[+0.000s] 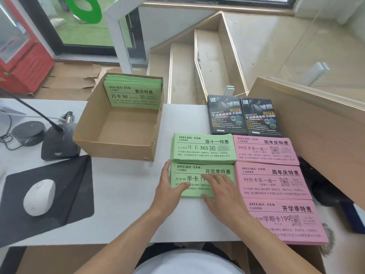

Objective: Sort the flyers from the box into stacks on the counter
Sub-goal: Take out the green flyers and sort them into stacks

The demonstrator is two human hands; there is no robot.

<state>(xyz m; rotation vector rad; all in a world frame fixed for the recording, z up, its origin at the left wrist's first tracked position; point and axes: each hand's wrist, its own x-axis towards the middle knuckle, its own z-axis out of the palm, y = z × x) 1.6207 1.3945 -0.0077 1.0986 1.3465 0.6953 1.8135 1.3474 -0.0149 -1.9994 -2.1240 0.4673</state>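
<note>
An open cardboard box (98, 139) stands on the white counter (126, 204); a bundle of green flyers (134, 93) leans against its far wall. Right of the box lie sorted stacks: two dark flyer stacks (244, 115), a green stack (203, 148), a nearer green stack (199, 173), and three pink stacks (276, 184). My left hand (168, 192) rests against the left edge of the nearer green stack, thumb on top. My right hand (221, 191) lies flat on that stack, fingers straight.
A white mouse (39, 196) sits on a black pad (75, 184) at the left. A desk microphone base (59, 145) and cables stand beside the box. A wooden partition (316, 125) rises at the right. Stairs descend beyond the counter.
</note>
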